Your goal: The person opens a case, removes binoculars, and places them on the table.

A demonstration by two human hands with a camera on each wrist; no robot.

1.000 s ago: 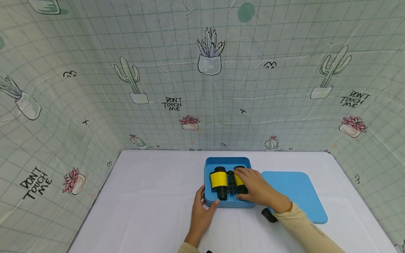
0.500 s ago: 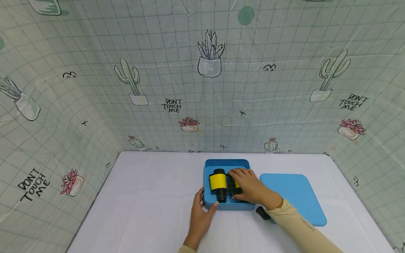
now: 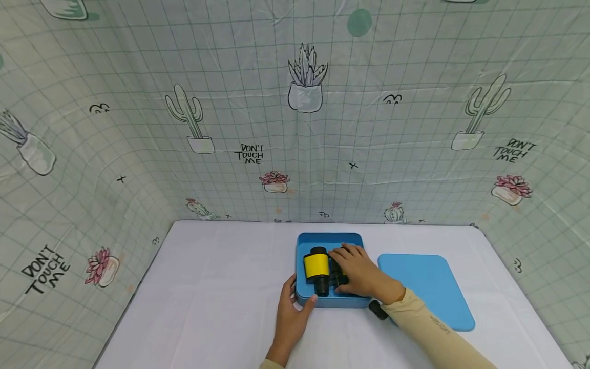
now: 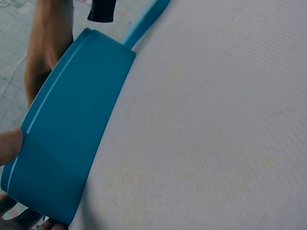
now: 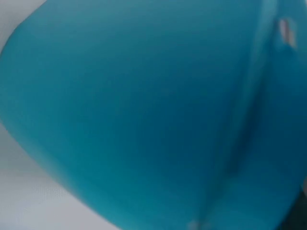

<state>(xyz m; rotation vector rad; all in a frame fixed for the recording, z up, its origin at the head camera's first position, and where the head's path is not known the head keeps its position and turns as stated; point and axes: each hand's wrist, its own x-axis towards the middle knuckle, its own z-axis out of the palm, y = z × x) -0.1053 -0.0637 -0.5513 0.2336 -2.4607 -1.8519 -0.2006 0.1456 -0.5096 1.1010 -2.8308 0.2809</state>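
Note:
A pair of yellow-and-black binoculars (image 3: 316, 266) lies inside a blue box (image 3: 333, 303) in the head view. My right hand (image 3: 361, 271) is over the right barrel and grips it, hiding most of that half. At the box's front left corner, my left hand (image 3: 293, 315) holds the wall, thumb at the front and fingers along the left side. The left wrist view has the thumb (image 4: 9, 146) against the rim of the box (image 4: 72, 124), with fingertips around the corner below. The box wall (image 5: 120, 105) fills most of the blurred right wrist view.
A flat blue lid (image 3: 428, 289) lies right of the box, partly under the right forearm. A small black wrist camera (image 3: 379, 310) hangs below the right wrist, close to the box's front right corner. White cloth covers the table (image 3: 221, 287); a printed cloth (image 3: 230, 102) stands behind.
My right hand has shifted left across the binoculars, covering more of the right barrel and the centre hinge. The left hand keeps its hold on the box, which has stayed in place.

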